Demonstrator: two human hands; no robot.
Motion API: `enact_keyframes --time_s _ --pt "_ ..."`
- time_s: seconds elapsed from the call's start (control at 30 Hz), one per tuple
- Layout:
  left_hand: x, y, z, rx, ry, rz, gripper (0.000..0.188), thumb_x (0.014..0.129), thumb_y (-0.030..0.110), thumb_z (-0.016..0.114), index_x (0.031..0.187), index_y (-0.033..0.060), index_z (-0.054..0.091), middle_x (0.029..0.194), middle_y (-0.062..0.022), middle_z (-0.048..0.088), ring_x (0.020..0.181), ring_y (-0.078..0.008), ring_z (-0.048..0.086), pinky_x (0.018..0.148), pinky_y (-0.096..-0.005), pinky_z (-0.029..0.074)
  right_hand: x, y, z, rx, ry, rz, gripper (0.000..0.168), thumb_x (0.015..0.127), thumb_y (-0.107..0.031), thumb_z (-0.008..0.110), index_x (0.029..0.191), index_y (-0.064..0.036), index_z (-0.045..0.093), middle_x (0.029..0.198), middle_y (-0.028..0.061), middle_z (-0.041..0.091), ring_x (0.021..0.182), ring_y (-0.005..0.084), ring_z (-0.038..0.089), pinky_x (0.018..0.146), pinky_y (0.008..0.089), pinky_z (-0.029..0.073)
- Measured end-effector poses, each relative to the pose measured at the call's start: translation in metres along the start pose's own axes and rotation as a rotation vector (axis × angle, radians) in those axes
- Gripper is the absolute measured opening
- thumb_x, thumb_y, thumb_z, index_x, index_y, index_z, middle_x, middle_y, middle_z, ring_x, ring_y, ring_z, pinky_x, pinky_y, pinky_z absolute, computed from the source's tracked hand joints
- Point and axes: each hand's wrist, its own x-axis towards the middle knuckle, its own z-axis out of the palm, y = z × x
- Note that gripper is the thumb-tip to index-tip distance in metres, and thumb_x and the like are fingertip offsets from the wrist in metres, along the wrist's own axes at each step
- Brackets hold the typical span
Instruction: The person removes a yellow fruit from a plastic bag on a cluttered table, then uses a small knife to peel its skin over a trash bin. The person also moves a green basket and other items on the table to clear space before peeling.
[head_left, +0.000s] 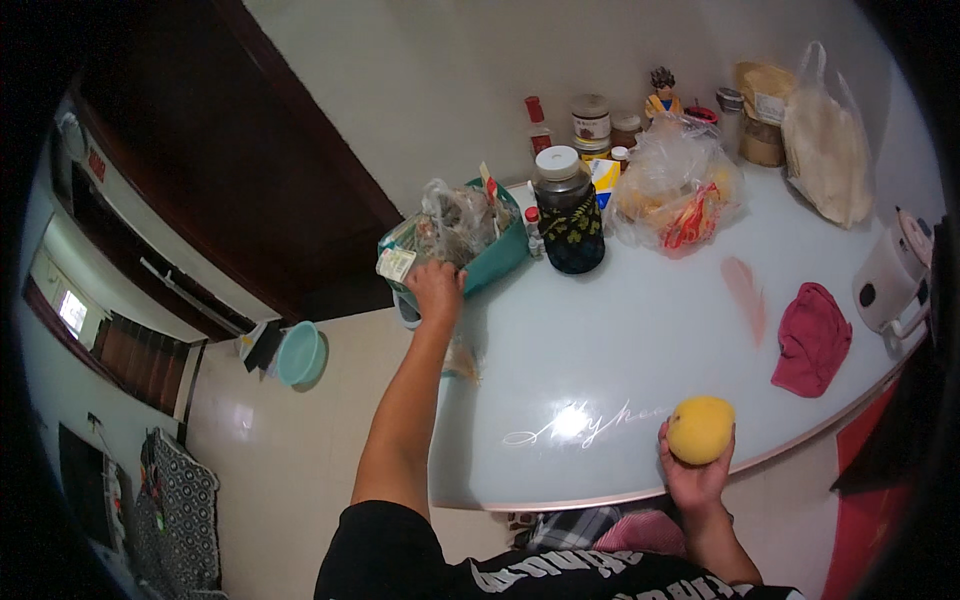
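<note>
My right hand (696, 484) holds a round yellow fruit (701, 430) just above the front edge of the glass-topped table (600, 352). Its palm faces up, with fingers and thumb around the fruit's sides. My left hand (439, 291) reaches to the near end of a teal plastic basket (499, 259) on the table's left side. Clear plastic bags (457, 221) and packets fill the basket, and a labelled packet (396, 264) lies beside my fingers. The left fingertips are partly hidden among these items, so what they grip cannot be made out.
A dark-sleeved jar (571, 225) stands right of the basket. Beyond it sit a plastic bag of fruit (675, 187), several jars, a figurine (663, 94) and a bag of pale flat items (829, 154). A crimson cloth (812, 341) and an electric kettle (889, 277) are at the right.
</note>
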Motion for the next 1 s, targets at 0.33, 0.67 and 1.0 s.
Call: enact_keyframes --time_s 0.33,0.67,1.0 --pt "-0.102 0.074 -0.073 -0.242 0.103 0.057 0.009 0.074 0.017 0.070 0.077 0.0107 0.064 0.086 -0.0071 0.054 0.090 -0.0297 0.050 0.079 -0.0451 0.035 -0.003 0.004 -0.009 -0.143 -0.009 -0.068 0.059 0.085 -0.051 0.059 0.127 -0.010 0.049 0.125 0.0134 0.051 0.113 0.0369 0.049 0.090 0.0462 0.047" --pt "-0.153 0.103 -0.186 -0.798 -0.039 0.160 0.033 0.078 0.005 0.067 0.110 0.0025 0.060 0.114 -0.0169 0.060 0.109 -0.0340 0.055 0.095 -0.0430 0.042 -0.004 0.003 -0.011 -0.193 -0.016 -0.105 0.059 0.085 -0.048 0.062 0.128 -0.010 0.048 0.127 0.0135 0.051 0.116 0.0367 0.049 0.094 0.0465 0.047" --pt "-0.144 0.007 -0.200 -0.745 -0.366 -0.095 0.059 0.073 0.023 0.077 0.124 0.0057 0.054 0.134 -0.0176 0.044 0.122 -0.0326 0.046 0.097 -0.0371 0.043 -0.003 0.003 -0.015 -0.215 -0.003 -0.110 0.063 0.086 -0.049 0.060 0.132 -0.009 0.043 0.130 0.0159 0.047 0.117 0.0386 0.047 0.094 0.0483 0.046"
